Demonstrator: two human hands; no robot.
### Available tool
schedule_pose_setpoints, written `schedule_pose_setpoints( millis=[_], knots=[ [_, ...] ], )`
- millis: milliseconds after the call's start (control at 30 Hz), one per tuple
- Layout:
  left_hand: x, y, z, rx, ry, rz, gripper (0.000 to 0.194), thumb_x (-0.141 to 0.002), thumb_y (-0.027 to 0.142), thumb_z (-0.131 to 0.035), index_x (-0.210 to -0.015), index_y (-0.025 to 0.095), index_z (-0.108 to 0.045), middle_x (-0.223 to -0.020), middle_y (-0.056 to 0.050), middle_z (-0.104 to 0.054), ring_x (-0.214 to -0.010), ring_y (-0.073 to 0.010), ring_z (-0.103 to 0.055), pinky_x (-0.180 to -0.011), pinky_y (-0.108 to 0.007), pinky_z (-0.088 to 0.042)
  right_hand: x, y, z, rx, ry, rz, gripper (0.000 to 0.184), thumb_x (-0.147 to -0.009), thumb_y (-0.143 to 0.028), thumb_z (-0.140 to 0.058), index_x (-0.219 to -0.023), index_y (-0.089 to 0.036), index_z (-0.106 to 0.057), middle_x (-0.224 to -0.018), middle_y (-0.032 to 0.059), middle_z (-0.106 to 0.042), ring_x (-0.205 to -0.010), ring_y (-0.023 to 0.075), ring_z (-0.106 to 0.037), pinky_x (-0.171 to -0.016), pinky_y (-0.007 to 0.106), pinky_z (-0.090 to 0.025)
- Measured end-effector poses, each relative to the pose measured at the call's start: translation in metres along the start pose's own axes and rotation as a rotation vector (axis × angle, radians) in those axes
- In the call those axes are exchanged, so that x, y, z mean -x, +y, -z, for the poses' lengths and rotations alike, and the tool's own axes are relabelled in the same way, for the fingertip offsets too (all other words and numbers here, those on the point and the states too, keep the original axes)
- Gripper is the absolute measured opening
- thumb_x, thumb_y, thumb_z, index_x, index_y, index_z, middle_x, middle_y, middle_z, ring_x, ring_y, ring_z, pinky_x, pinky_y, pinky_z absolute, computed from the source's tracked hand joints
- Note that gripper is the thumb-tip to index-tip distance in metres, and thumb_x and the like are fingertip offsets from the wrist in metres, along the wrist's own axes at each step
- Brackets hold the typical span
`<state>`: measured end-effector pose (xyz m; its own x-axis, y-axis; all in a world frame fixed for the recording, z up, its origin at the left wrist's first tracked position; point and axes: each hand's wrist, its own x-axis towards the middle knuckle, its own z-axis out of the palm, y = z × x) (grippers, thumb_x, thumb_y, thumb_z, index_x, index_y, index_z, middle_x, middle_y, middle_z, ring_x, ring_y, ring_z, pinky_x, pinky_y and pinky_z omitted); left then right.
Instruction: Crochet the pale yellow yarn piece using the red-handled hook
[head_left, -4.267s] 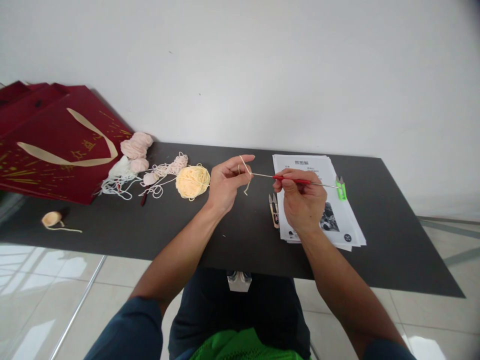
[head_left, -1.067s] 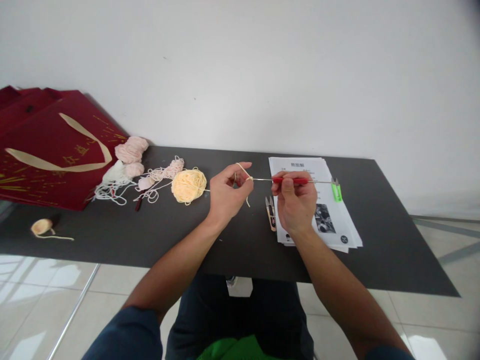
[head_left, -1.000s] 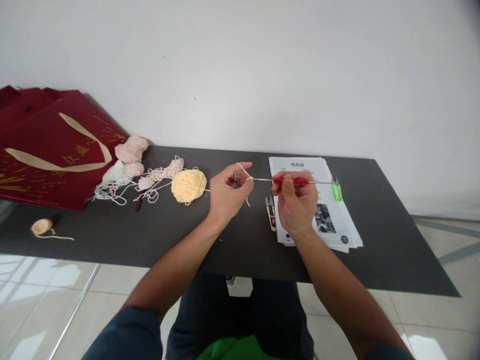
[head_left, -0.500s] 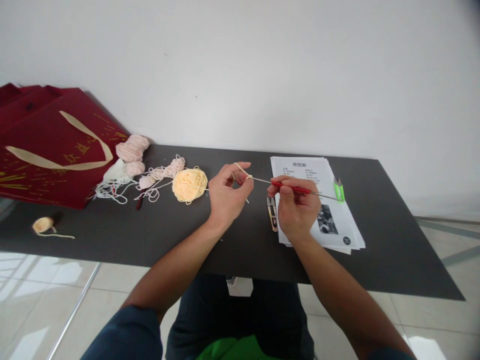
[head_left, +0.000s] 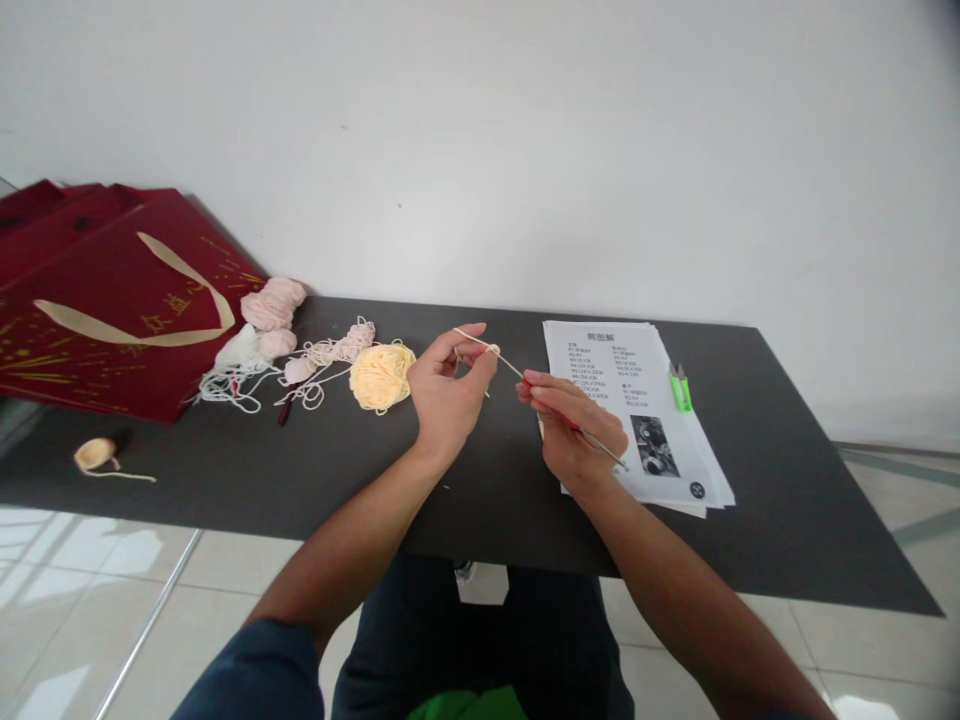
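My left hand (head_left: 451,390) pinches a small bit of pale yellow yarn (head_left: 493,350), with a strand drawn tight over the raised index finger. A crochet hook (head_left: 510,366) with a red grip slants between both hands, its tip at the yarn by my left fingertips. Around its grip my right hand (head_left: 577,430) is closed, and the metal back end sticks out past the palm. Just left of my left hand lies a ball of yellow yarn (head_left: 382,376). Printed sheets (head_left: 652,400) lie beneath and beyond my right hand.
Green-handled thread snips (head_left: 680,389) rest on the sheets' right edge. Pink yarn (head_left: 274,303) and white yarn (head_left: 238,365) lie beside a dark red gift bag (head_left: 112,300) at the left. A small cream crocheted piece (head_left: 95,453) with a yarn tail sits near the front-left edge.
My right hand has turned and moved left and slightly down, tilting the crochet hook more steeply. The second pair of snips is now hidden behind it. My left hand keeps its pinch.
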<state>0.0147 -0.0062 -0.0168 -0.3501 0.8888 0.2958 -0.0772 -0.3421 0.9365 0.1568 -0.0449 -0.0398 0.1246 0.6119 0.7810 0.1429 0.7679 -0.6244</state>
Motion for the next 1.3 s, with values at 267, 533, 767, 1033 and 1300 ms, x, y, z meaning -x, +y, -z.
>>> schedule_pose_setpoints(
  millis=[267,533,767,1033,1300],
  knots=[
    [-0.003,0.002,-0.004,0.312,-0.068,0.281,0.036,-0.068,0.015,-0.088,-0.103,0.020,-0.082,-0.073,0.003,-0.073,-0.064,-0.0064,-0.061,-0.070,-0.022,-0.049,0.005,0.008,-0.001,0.011,-0.046,-0.009,0.051,-0.090,-0.002,-0.072,-0.126,-0.038,-0.077,-0.129,0.0012,-0.081,-0.104,0.0227,-0.083,-0.084,0.041,-0.074],
    [-0.012,0.012,0.000,0.590,-0.235,0.543,0.040,-0.068,0.014,-0.086,-0.107,0.014,-0.081,-0.068,0.003,-0.066,-0.064,-0.0058,-0.059,-0.068,-0.021,-0.048,0.007,0.006,-0.005,-0.098,-0.022,-0.177,0.038,-0.092,-0.011,-0.075,-0.118,-0.038,-0.080,-0.128,0.0002,-0.081,-0.102,0.0227,-0.083,-0.088,0.043,-0.073],
    [-0.012,0.012,0.001,0.462,-0.287,0.510,0.047,-0.063,0.013,-0.090,-0.109,0.017,-0.082,-0.068,0.005,-0.066,-0.063,-0.0059,-0.059,-0.071,-0.023,-0.048,-0.013,0.007,-0.002,-0.371,0.154,-0.451,0.012,-0.095,-0.031,-0.076,-0.107,-0.031,-0.077,-0.105,0.0009,-0.084,-0.083,0.0158,-0.080,-0.074,0.032,-0.066],
    [-0.010,0.004,0.002,0.118,-0.283,0.385,0.047,-0.067,0.015,-0.085,-0.114,0.016,-0.080,-0.063,0.007,-0.063,-0.059,-0.0070,-0.054,-0.067,-0.026,-0.046,-0.020,0.011,0.013,-0.154,0.097,-0.355,0.011,-0.095,-0.031,-0.076,-0.098,-0.027,-0.066,-0.098,0.0005,-0.080,-0.072,0.0117,-0.071,-0.068,0.029,-0.058],
    [0.001,0.003,0.003,-0.376,-0.282,-0.168,0.037,-0.073,0.005,-0.065,-0.100,0.023,-0.083,-0.071,0.004,-0.063,-0.071,-0.0123,-0.057,-0.076,-0.027,-0.050,-0.010,-0.005,0.007,0.079,0.122,-0.314,0.004,-0.099,-0.029,-0.069,-0.099,-0.026,-0.066,-0.099,0.0008,-0.078,-0.067,0.0123,-0.068,-0.062,0.031,-0.055]
  ],
)
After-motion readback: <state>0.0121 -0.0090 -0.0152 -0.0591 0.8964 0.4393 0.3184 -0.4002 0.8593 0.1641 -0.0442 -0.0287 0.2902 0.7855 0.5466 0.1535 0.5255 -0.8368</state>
